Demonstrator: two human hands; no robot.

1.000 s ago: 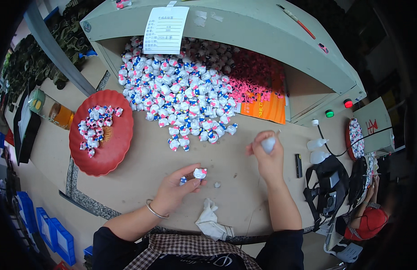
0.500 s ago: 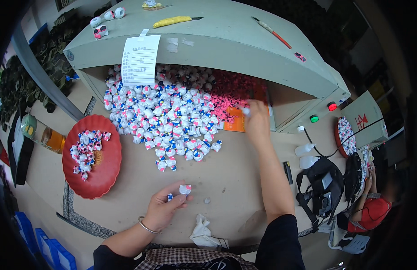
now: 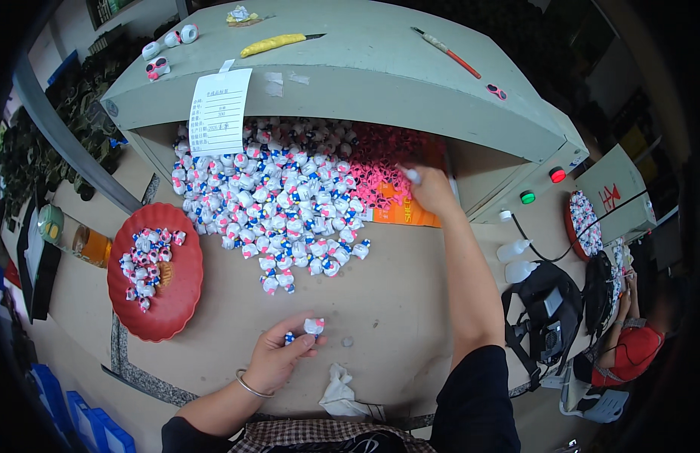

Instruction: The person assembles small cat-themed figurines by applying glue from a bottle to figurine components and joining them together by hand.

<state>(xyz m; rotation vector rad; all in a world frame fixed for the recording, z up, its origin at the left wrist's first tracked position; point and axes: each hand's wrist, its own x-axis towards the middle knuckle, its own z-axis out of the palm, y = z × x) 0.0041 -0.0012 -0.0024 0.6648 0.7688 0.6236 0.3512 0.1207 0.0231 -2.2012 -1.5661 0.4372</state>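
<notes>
My left hand (image 3: 280, 351) is closed around a small white, pink and blue figurine (image 3: 314, 326), held over the near middle of the table. At the mouth of the grey cabinet, my right hand (image 3: 434, 190) reaches over a pile of tiny pink sunglasses (image 3: 380, 177). A small white object (image 3: 413, 176) sticks out from its fingers; blur hides its exact kind. Left of the sunglasses lies a large heap of similar figurines (image 3: 282, 196), spilling out onto the table. A red scalloped tray (image 3: 165, 317) at the left holds several figurines wearing sunglasses.
The grey cabinet (image 3: 365, 68) carries a yellow-handled knife (image 3: 274, 45), a red pen-like tool (image 3: 450, 54) and a paper label (image 3: 220, 113). A jar (image 3: 89, 245) stands left. White squeeze bottles (image 3: 520, 270) and a black bag (image 3: 546, 317) lie right, near another person (image 3: 629, 351).
My right hand has stayed at the sunglasses pile, its fingers dipping slightly toward it. The left hand still holds the figurine. The whole view has shifted slightly.
</notes>
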